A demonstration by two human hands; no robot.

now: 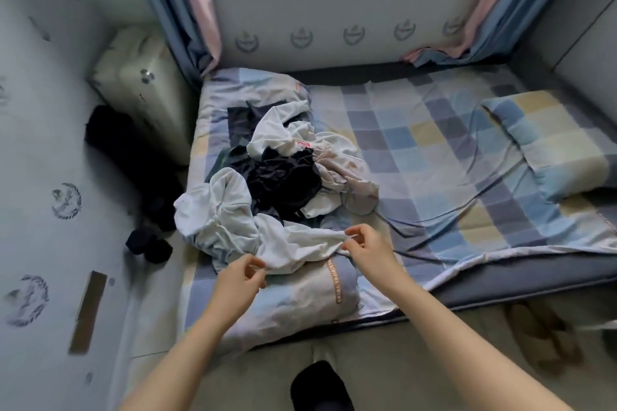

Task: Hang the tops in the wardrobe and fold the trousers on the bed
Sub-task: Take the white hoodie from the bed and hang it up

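Note:
A heap of crumpled clothes lies on the left part of the bed (434, 157). It holds a white garment (300, 243) at the front, a dark navy garment (283, 180) in the middle, and a beige garment (347, 177) to the right. My left hand (243, 277) pinches the near edge of the white garment. My right hand (365, 243) pinches the same edge further right, so the cloth stretches between them. Whether this piece is a top or trousers I cannot tell.
A checked pillow (547, 137) lies at the bed's right end. A folded checked quilt (314, 297) sits under my hands. A cream suitcase (147, 90) and dark bags (127, 150) stand left of the bed. Slippers (547, 330) rest on the floor at right.

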